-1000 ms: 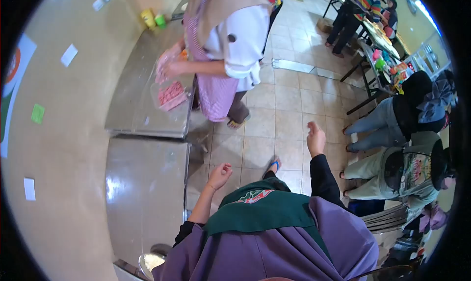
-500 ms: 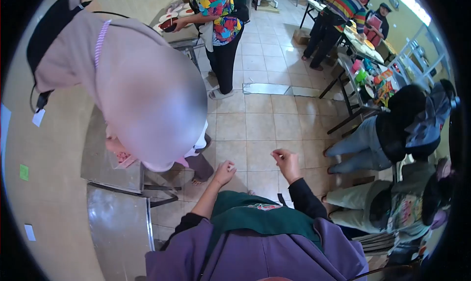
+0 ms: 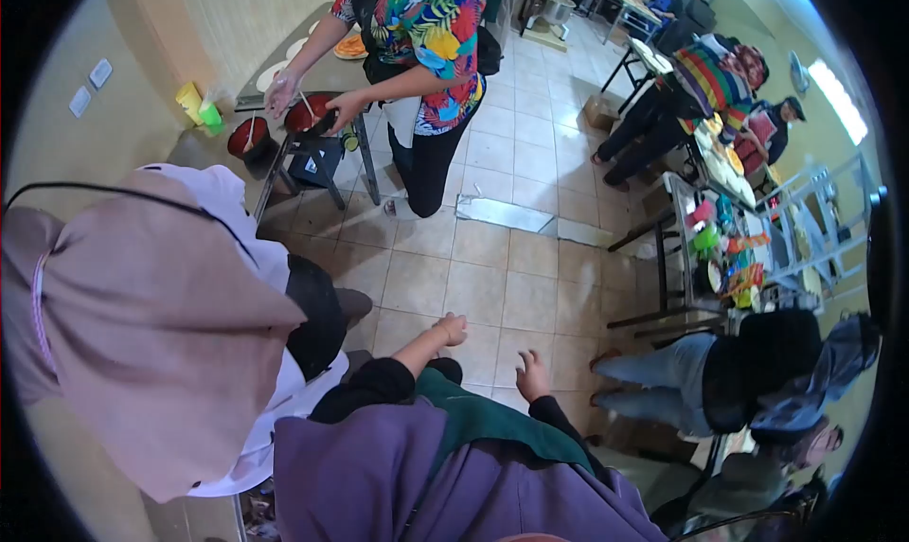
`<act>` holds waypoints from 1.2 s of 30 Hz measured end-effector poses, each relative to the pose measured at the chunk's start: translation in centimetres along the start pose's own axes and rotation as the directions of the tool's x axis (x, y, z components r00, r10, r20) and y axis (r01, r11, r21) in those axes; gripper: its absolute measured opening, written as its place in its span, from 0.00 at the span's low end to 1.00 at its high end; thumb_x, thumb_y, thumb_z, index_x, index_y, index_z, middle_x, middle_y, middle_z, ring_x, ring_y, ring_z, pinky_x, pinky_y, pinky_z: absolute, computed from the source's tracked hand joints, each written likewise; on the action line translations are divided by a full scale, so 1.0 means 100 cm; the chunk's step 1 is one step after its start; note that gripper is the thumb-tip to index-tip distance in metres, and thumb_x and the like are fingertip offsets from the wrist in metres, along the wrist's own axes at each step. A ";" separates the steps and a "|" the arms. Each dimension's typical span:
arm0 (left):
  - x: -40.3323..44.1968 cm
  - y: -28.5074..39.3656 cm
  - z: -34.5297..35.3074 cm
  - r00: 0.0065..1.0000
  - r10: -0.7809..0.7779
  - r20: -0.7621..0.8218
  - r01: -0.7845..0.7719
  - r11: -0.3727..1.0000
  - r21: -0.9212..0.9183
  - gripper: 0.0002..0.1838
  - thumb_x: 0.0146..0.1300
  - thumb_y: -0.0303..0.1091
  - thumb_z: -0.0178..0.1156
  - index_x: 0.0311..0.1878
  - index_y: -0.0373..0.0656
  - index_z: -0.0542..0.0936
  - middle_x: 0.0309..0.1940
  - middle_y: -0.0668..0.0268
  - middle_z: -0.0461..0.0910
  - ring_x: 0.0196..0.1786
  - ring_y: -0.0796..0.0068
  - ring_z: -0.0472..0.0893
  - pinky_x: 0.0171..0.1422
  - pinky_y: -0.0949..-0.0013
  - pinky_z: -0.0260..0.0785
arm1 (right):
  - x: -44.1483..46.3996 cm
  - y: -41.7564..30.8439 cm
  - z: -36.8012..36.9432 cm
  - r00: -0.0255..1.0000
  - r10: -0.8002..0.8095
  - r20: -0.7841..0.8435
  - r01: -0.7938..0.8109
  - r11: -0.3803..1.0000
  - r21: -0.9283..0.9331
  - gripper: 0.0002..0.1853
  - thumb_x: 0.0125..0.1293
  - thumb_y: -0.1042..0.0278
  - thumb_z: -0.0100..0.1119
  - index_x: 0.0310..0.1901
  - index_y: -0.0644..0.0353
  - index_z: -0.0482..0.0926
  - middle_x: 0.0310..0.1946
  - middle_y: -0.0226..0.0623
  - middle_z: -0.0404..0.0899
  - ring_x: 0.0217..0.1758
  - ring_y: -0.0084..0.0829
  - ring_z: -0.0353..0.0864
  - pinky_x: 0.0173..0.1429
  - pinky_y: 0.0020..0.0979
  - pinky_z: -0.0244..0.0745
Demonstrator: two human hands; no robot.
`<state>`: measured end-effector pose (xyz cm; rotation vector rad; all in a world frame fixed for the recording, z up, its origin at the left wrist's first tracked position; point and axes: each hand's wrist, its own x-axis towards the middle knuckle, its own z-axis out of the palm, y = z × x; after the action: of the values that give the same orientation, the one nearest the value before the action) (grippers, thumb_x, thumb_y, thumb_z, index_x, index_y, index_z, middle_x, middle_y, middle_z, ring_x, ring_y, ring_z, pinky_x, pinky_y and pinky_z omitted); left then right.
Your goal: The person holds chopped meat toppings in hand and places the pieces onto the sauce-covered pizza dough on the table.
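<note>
Both of my hands hang in front of the green apron, over the tiled floor. My left hand has its fingers curled inward, and whether anything lies inside them is hidden. To its right, my right hand has its fingers apart and holds nothing. Neither hand touches an object. Ahead on the left, a person in a colourful shirt holds a red-lined bowl over a table. Another such bowl stands beside it with a utensil inside.
A person in a beige head covering is close on my left. Tiled floor stretches ahead. On the right are a table with colourful packets, a person in jeans and a person in a striped top.
The view has moved forward along the floor. The person in beige now stands at my left side, and the bowls and patterned-shirt person appear nearer. My right hand has lowered and its fingers have spread.
</note>
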<state>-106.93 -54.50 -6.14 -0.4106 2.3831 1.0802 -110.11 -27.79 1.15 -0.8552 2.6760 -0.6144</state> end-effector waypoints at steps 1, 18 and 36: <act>0.017 -0.001 -0.013 0.993 -0.095 0.074 0.090 0.994 0.067 0.20 0.55 0.42 0.58 0.51 0.50 0.73 0.53 0.51 0.69 0.56 0.50 0.72 0.59 0.55 0.67 | -0.005 0.032 0.011 0.998 0.059 -0.005 -0.059 0.998 -0.027 0.24 0.53 0.71 0.62 0.53 0.56 0.71 0.56 0.56 0.65 0.54 0.57 0.69 0.57 0.43 0.70; 0.114 -0.138 -0.071 0.821 -0.559 -0.120 0.533 0.824 -0.194 0.12 0.52 0.37 0.55 0.36 0.43 0.79 0.39 0.52 0.80 0.45 0.52 0.79 0.49 0.57 0.71 | 0.140 0.295 -0.025 0.820 0.533 0.207 -0.429 0.813 -0.394 0.13 0.60 0.64 0.56 0.41 0.64 0.79 0.27 0.46 0.82 0.24 0.39 0.81 0.31 0.38 0.77; 0.126 -0.107 -0.149 0.515 -0.736 -0.439 0.444 0.667 -0.598 0.21 0.55 0.39 0.58 0.49 0.38 0.71 0.45 0.45 0.76 0.48 0.44 0.76 0.53 0.54 0.69 | 0.636 0.099 -0.013 0.731 0.087 0.677 -0.256 0.954 0.154 0.15 0.66 0.61 0.53 0.45 0.65 0.75 0.24 0.40 0.80 0.17 0.28 0.78 0.16 0.26 0.68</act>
<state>-117.13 -73.66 -11.11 -1.9368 2.1409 1.1867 -165.71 -58.25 -10.01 -0.5930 1.9461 -0.4543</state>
